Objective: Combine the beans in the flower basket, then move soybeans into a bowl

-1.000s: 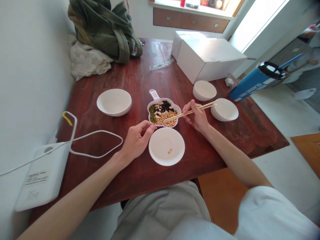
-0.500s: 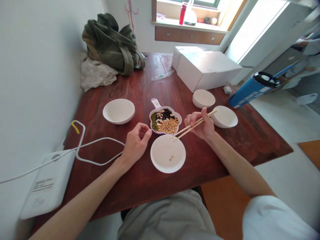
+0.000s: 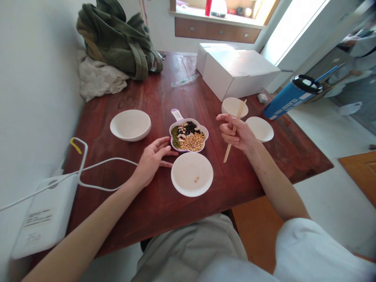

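Note:
My right hand (image 3: 236, 131) grips a pair of wooden chopsticks (image 3: 228, 152), which lie close together and slant over the table right of the bowls. My left hand (image 3: 154, 159) is open, its fingers spread beside the flower-shaped dish (image 3: 176, 114). The fingertips reach the dish's left edge; whether they touch it I cannot tell. In that dish lie yellow soybeans (image 3: 194, 141), green beans (image 3: 175, 138), black beans (image 3: 190, 127) and pale, larger pieces. Nearest me stands a white bowl (image 3: 188, 168) with a few small tan beans on its bottom.
Another white bowl (image 3: 131, 124) stands at left; two more, a rear bowl (image 3: 230, 105) and a right bowl (image 3: 260, 129), stand by a blue tumbler (image 3: 289, 98). Behind are a white box (image 3: 235, 72) and a green bag (image 3: 117, 43). A white cable (image 3: 102, 159) runs at left.
My left hand has opened from a curled shape, its fingers now spread by the dish. The chopsticks have swung from over the near bowl to the right and closed together. The view has shifted slightly.

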`<action>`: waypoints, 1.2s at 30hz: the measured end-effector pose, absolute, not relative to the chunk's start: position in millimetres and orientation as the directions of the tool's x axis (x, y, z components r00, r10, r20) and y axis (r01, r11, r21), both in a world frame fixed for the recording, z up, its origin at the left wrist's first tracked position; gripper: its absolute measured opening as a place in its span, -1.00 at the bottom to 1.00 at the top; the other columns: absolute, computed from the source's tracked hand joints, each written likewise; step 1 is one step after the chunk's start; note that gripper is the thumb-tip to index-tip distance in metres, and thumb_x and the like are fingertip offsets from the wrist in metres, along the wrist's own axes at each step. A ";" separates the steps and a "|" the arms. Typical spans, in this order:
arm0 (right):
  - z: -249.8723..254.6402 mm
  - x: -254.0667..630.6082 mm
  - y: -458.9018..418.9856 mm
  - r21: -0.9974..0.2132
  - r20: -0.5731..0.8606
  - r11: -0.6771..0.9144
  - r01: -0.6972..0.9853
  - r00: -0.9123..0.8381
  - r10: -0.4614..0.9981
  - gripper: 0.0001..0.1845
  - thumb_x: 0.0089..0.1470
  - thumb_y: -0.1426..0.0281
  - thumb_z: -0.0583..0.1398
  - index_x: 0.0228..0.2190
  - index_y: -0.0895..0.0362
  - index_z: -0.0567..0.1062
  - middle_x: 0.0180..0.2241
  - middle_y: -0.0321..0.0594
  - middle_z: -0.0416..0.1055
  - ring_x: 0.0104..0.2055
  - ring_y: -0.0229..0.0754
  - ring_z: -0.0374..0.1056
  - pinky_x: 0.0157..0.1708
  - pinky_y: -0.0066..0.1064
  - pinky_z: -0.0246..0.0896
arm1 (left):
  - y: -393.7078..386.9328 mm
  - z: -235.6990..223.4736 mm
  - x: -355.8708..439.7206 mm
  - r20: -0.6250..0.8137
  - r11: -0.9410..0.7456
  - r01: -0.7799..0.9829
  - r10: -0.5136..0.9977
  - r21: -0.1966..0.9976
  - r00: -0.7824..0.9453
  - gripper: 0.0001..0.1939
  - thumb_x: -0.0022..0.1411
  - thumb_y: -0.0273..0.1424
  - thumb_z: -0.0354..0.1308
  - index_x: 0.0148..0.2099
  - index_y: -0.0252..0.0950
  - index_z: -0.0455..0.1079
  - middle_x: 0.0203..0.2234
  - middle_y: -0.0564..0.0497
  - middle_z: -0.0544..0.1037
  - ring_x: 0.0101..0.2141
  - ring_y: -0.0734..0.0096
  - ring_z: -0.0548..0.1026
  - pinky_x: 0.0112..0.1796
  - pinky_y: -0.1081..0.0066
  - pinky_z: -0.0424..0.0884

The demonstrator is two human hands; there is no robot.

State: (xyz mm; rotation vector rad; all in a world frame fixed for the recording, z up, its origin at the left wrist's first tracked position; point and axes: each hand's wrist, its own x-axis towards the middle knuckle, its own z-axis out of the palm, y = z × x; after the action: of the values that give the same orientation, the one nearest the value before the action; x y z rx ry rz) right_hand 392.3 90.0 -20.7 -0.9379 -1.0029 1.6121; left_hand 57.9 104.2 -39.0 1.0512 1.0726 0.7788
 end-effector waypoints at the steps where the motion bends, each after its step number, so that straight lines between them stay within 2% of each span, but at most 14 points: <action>1: -20.8 393.0 89.2 -0.934 -0.142 -0.215 -0.285 -0.257 0.956 -0.55 0.33 0.00 0.36 0.01 0.04 0.47 -0.62 -0.59 0.15 -0.72 -0.42 -0.25 -0.76 -0.57 -0.38 | 104.4 -38.0 57.7 -0.322 0.350 -0.036 0.893 0.936 0.314 -0.43 0.25 -0.35 0.35 0.28 -0.35 0.47 0.31 -0.34 0.56 -0.15 0.18 0.75 -0.53 0.45 0.64; 4: -25.6 389.7 88.5 -0.939 -0.251 -0.313 -0.145 -0.334 0.909 -0.37 0.34 0.00 0.36 0.22 0.07 0.35 -0.56 -0.53 0.39 -0.74 -0.44 -0.21 -0.77 -0.58 -0.43 | 104.9 -35.9 57.1 -0.344 0.387 -0.086 0.886 0.918 0.311 -0.42 0.18 -0.38 0.39 0.24 -0.38 0.54 0.24 -0.32 0.62 -0.10 0.17 0.72 -0.50 0.44 0.66; 7: -33.5 382.4 88.7 -0.909 -0.369 -0.417 -0.024 -0.419 0.830 -0.28 0.34 -0.02 0.35 0.29 0.08 0.29 -0.47 -0.37 0.57 -0.76 -0.44 -0.16 -0.78 -0.55 -0.46 | 105.1 -35.6 56.8 -0.350 0.406 -0.131 0.882 0.905 0.317 -0.45 0.12 -0.41 0.43 0.18 -0.38 0.62 0.22 -0.28 0.65 -0.14 0.28 0.68 -0.43 0.46 0.68; 11: -41.9 372.6 87.5 -0.897 -0.427 -0.438 0.068 -0.396 0.813 -0.30 0.34 0.05 0.37 0.30 -0.02 0.24 -0.47 -0.43 0.56 -0.77 -0.45 -0.10 -0.77 -0.57 -0.45 | 102.5 -38.2 57.0 -0.330 0.404 -0.162 0.877 0.900 0.348 -0.43 0.09 -0.42 0.50 0.18 -0.31 0.68 0.23 -0.21 0.67 -0.09 0.29 0.67 -0.35 0.52 0.66; 15: -46.7 367.4 86.0 -0.908 -0.392 -0.419 0.004 -0.362 0.846 -0.32 0.30 0.09 0.42 0.26 -0.06 0.25 -0.48 -0.53 0.48 -0.76 -0.47 -0.12 -0.76 -0.57 -0.45 | 97.6 -40.5 57.6 -0.303 0.385 -0.179 0.881 0.905 0.363 -0.35 0.12 -0.41 0.54 0.28 -0.20 0.64 0.30 -0.12 0.65 0.17 0.17 0.65 -0.09 0.46 0.69; 18: -48.2 364.4 85.4 -0.919 -0.353 -0.392 -0.039 -0.359 0.864 -0.33 0.27 0.06 0.45 0.19 -0.03 0.27 -0.46 -0.52 0.49 -0.75 -0.49 -0.12 -0.75 -0.57 -0.46 | 97.2 -40.7 58.1 -0.310 0.393 -0.194 0.883 0.899 0.352 -0.38 0.17 -0.39 0.54 0.29 -0.21 0.63 0.28 -0.11 0.67 0.24 0.15 0.64 0.05 0.39 0.67; 24: -42.0 359.8 85.7 -0.956 -0.257 -0.288 -0.049 -0.332 0.908 -0.33 0.29 -0.12 0.37 0.10 0.04 0.28 -0.38 -0.26 0.68 -0.77 -0.49 -0.11 -0.76 -0.55 -0.47 | 99.1 -36.5 60.7 -0.334 0.438 -0.271 0.873 0.857 0.355 -0.41 0.17 -0.40 0.55 0.26 -0.24 0.63 0.20 -0.13 0.71 0.05 0.22 0.73 0.01 0.35 0.69; 30: -29.9 361.4 80.9 -0.966 -0.196 -0.238 -0.104 -0.309 0.931 -0.39 0.28 -0.11 0.38 -0.03 0.04 0.30 -0.44 -0.25 0.68 -0.80 -0.50 -0.13 -0.78 -0.55 -0.50 | 95.6 -32.4 61.2 -0.262 0.405 -0.364 0.886 0.838 0.383 -0.49 0.19 -0.31 0.58 0.17 -0.22 0.61 -0.03 -0.05 0.76 -0.08 0.31 0.74 -0.07 0.39 0.68; 36: -20.8 359.9 74.0 -0.965 -0.168 -0.227 -0.135 -0.348 0.922 -0.42 0.27 -0.09 0.40 -0.05 0.03 0.31 -0.44 -0.24 0.68 -0.80 -0.52 -0.11 -0.76 -0.57 -0.49 | 93.1 -33.7 62.1 -0.215 0.356 -0.379 0.905 0.854 0.368 -0.60 0.17 -0.24 0.62 -0.13 -0.27 0.51 -0.28 0.07 0.68 -0.29 0.46 0.67 -0.22 0.48 0.65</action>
State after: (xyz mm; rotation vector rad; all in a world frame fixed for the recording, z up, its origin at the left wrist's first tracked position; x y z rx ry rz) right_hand 359.9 74.0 -20.8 -1.0415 -1.2135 1.6894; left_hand 62.1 93.1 -33.7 0.8038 0.7868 0.9492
